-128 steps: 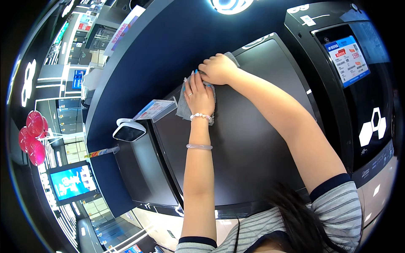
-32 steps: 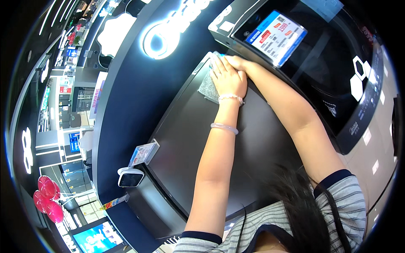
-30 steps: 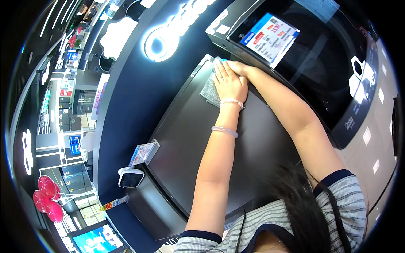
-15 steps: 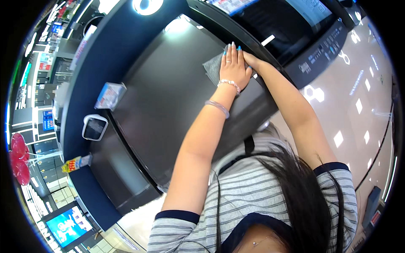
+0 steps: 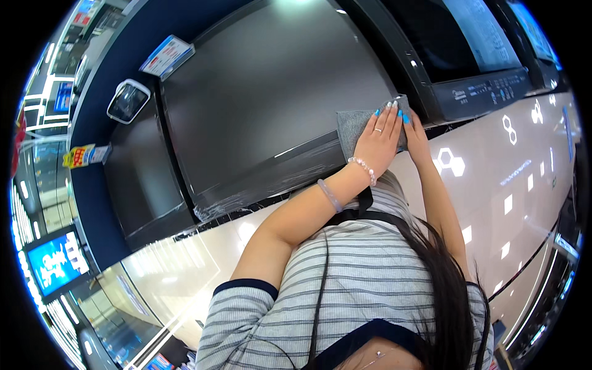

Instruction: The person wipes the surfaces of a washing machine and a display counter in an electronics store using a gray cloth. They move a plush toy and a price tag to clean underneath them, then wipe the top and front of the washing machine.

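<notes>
A folded grey cloth (image 5: pixel 351 126) lies over the front edge of a dark grey display counter (image 5: pixel 259 98), near its right end. My left hand (image 5: pixel 377 140) presses flat on the cloth, fingers stretched and close together. It wears a ring, a beaded bracelet and a pale bangle. Close against its right side, my right hand (image 5: pixel 418 137) reaches to the cloth's right edge. Its fingertips are hidden behind the left hand and the cloth, so its grip cannot be made out.
A black appliance with a control panel (image 5: pixel 481 94) stands right of the cloth. Farther left are a sign stand (image 5: pixel 166 57), a small white-framed device (image 5: pixel 128 101) and a yellow and red tag (image 5: pixel 80 156). Clear film wrinkles along the counter's front (image 5: pixel 246 196). Glossy floor (image 5: pixel 487 179) lies to the right.
Both hands have drawn the cloth from the counter's top surface toward me, onto its front edge. My view has turned, and the counter's front edge now runs more level.
</notes>
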Tool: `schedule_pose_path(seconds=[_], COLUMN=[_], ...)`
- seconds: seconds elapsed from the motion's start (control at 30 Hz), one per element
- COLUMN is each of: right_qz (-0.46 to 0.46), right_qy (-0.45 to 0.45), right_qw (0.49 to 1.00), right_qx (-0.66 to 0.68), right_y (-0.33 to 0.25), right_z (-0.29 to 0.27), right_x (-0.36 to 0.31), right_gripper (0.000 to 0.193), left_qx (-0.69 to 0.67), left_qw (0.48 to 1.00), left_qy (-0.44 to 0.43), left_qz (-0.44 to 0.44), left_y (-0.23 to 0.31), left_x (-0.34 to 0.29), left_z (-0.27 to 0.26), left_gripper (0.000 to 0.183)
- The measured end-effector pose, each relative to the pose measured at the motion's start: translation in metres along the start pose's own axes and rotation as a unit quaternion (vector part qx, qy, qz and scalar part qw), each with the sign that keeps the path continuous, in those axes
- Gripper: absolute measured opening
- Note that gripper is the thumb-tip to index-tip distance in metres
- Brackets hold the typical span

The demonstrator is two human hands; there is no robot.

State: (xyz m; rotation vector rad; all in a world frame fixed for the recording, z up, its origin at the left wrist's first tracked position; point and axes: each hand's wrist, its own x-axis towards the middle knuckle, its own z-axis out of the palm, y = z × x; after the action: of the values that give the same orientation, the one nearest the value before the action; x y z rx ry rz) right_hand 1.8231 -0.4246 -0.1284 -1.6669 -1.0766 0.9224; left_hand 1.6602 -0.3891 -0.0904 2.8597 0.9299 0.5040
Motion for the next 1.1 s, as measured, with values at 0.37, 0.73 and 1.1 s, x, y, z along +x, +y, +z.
schedule_pose_path(seconds=[0.37, 0.73, 1.1], right_qz=[-0.298, -0.506, -0.492], right_qy=[-0.105, -0.335, -0.295], right_qw=[0.791, 0.727, 0.732], right_qx=[-0.523, -0.321, -0.368], right_y=[-0.079, -0.136, -0.132], right_z=[0.062, 0.284, 0.262], right_x=[-0.045, -0.096, -0.094], right_gripper=[0.063, 0.068, 0.073], left_qx=[0.021, 0.162, 0.126], left_qw=[0.998, 0.931, 0.914], left_qy=[0.024, 0.042, 0.066], left_qz=[-0.056, -0.325, -0.379], left_y=[-0.043, -0.105, -0.097], left_x=[-0.108, -0.343, -0.313], left_z=[-0.052, -0.098, -0.106], left_gripper=[0.045, 0.042, 0.052])
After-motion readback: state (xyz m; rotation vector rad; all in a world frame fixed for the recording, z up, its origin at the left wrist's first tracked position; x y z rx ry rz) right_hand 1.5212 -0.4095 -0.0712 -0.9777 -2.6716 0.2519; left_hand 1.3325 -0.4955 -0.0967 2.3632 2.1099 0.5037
